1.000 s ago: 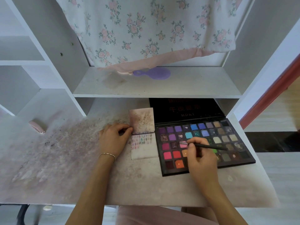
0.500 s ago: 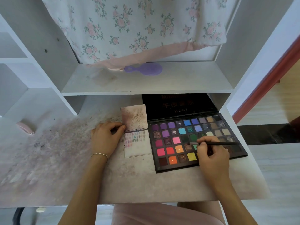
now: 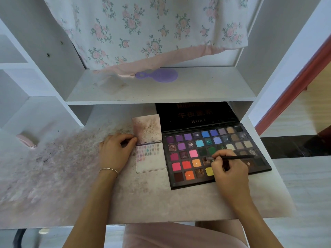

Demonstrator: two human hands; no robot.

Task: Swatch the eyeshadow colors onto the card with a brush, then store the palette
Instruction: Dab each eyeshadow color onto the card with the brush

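Observation:
An open black eyeshadow palette (image 3: 189,182) with several coloured pans lies on the desk, its lid (image 3: 195,115) propped back under the shelf. My right hand (image 3: 230,170) rests over the palette's right half and grips a thin black brush (image 3: 234,157), whose tip touches a dark shimmery pan near the middle. Left of the palette lies a folded white card (image 3: 152,165) with small colour swatches on its lower half and a smudged upper flap. My left hand (image 3: 115,151) presses on the desk, fingertips touching the card's left edge at the fold.
The desk top (image 3: 53,176) is dusted with pinkish powder. A purple hand mirror (image 3: 159,75) lies on the shelf above, under a hanging floral cloth (image 3: 143,29). A small pink object (image 3: 26,139) sits at the far left. White shelf walls flank the desk.
My right hand has carried the brush tip from the pink pan rightward to a dark pan in the palette's middle. My left hand has stayed at the card's edge. The camera view shifted slightly.

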